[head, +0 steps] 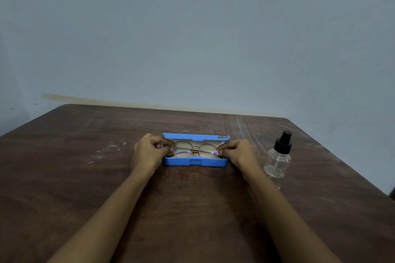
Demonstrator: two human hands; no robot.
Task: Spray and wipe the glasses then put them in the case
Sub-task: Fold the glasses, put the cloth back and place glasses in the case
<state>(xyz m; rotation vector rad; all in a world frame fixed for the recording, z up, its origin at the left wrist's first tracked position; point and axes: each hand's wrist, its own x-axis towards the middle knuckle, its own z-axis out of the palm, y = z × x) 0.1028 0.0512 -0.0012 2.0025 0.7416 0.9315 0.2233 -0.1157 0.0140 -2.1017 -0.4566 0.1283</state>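
Both hands pinch the round-lens glasses (193,150) at the outer ends of the frame: the left hand (148,151) takes the left end between curled thumb and fingertips, the right hand (237,151) takes the right end the same way. Bare forearms reach in from the near edge of the brown wooden table (85,177). Held this way, the glasses lie with their long axis left to right, lenses facing the person, temples folded behind, over the pale lining of the open blue glasses case (195,162). Its long axis runs the same way, with its lid standing at the far side. Just right of the right hand stands a clear spray bottle (277,160) with a black nozzle, upright. Beyond the table is a grey-blue wall (192,38).
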